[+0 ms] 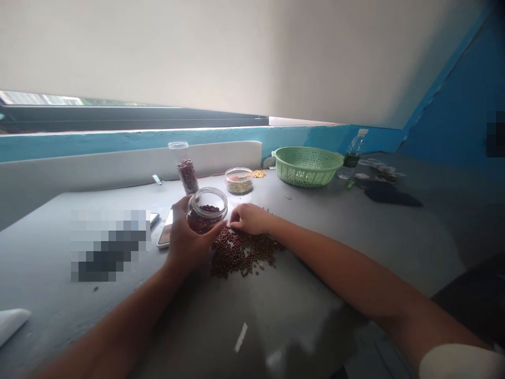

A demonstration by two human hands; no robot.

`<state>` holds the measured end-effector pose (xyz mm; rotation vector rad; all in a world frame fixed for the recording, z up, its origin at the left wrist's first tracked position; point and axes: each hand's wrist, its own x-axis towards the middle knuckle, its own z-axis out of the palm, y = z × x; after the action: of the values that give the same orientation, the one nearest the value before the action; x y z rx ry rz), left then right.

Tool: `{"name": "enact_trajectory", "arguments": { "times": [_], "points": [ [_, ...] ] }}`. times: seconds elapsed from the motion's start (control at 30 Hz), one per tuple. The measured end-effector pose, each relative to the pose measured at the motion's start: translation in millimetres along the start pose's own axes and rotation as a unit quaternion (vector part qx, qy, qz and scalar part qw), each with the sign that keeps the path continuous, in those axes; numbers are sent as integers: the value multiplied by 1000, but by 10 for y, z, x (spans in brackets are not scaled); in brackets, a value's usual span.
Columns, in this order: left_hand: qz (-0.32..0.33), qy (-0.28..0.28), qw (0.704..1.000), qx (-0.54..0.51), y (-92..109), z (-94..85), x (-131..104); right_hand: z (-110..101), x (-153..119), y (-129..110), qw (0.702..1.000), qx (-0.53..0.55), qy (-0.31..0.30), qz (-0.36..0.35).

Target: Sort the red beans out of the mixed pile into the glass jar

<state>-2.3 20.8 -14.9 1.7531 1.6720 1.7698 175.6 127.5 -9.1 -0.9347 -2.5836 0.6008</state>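
My left hand (187, 234) is wrapped round a clear, open-mouthed jar (208, 210) partly filled with dark red beans. Just right of the jar, my right hand (249, 218) is closed, thumb and fingertips pinched together over a spread of mixed beans (240, 252) on the table. Whatever is between those fingertips is too small to make out. The loose beans are red and brownish green. Behind the jar stands a tall clear container (187, 171) of dark red beans. A low round clear tub (239, 181) holds small greenish beans.
A green plastic basket (307, 167) and a water bottle (354, 152) stand at the back right. Yellow kernels (259, 173) lie behind the tub. A phone-like flat object (164, 236) lies left of the jar. A white paper strip (241, 337) is near the front.
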Motion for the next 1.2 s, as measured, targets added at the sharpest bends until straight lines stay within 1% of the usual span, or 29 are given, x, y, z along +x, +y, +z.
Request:
{"name": "enact_trajectory", "arguments": {
  "times": [0.1, 0.17, 0.23, 0.27, 0.3, 0.33, 0.37, 0.4, 0.47, 0.5, 0.57, 0.6, 0.63, 0.7, 0.77, 0.8, 0.9, 1.1, 1.2],
  "points": [
    [16, -3, 999, 28, -10, -6, 10, -77, -28, -18, 1000, 9, 18, -3],
    [25, -10, 999, 45, -5, -6, 9, -178, -65, -45, 998, 26, 53, -3],
    [33, -17, 997, 63, 3, -1, -1, -296, -118, -102, 990, 69, 123, -17],
    [39, -21, 996, 73, 5, 4, -10, -351, -148, -142, 981, 97, 165, -35],
    [46, -25, 995, 81, 6, 10, -20, -397, -178, -187, 970, 123, 201, -62],
    [53, -29, 994, 88, 7, 17, -30, -431, -205, -231, 959, 145, 224, -95],
    [60, -33, 993, 93, 7, 24, -42, -454, -226, -269, 951, 159, 233, -129],
    [66, -36, 993, 96, 9, 31, -52, -466, -241, -296, 946, 165, 229, -157],
    [73, -38, 992, 98, 16, 40, -65, -467, -244, -296, 941, 171, 228, -184],
    [73, -36, 992, 99, 23, 41, -67, -462, -233, -265, 939, 173, 239, -177],
    [71, -31, 992, 99, 38, 35, -61, -449, -198, -148, 943, 157, 263, -130],
    [69, -28, 992, 98, 43, 30, -56, -442, -178, -69, 954, 126, 254, -97],
    [66, -24, 993, 96, 47, 25, -49, -434, -160, 17, 968, 83, 229, -65],
    [61, -19, 994, 94, 47, 16, -37, -410, -135, 185, 988, -10, 151, -19],
    [57, -15, 994, 92, 41, 13, -30, -377, -121, 322, 993, -70, 91, 0],
    [55, -13, 994, 91, 38, 13, -29, -360, -116, 372, 994, -82, 78, 3],
    [51, -11, 995, 90, 41, 15, -33, -325, -105, 449, 993, -101, 57, 13],
    [51, -16, 995, 90, 67, 14, -47, -334, -95, 442, 993, -112, 17, 20],
    [51, -18, 995, 88, 66, 18, -49, -355, -103, 434, 993, -111, 18, 27]
  ]
}}
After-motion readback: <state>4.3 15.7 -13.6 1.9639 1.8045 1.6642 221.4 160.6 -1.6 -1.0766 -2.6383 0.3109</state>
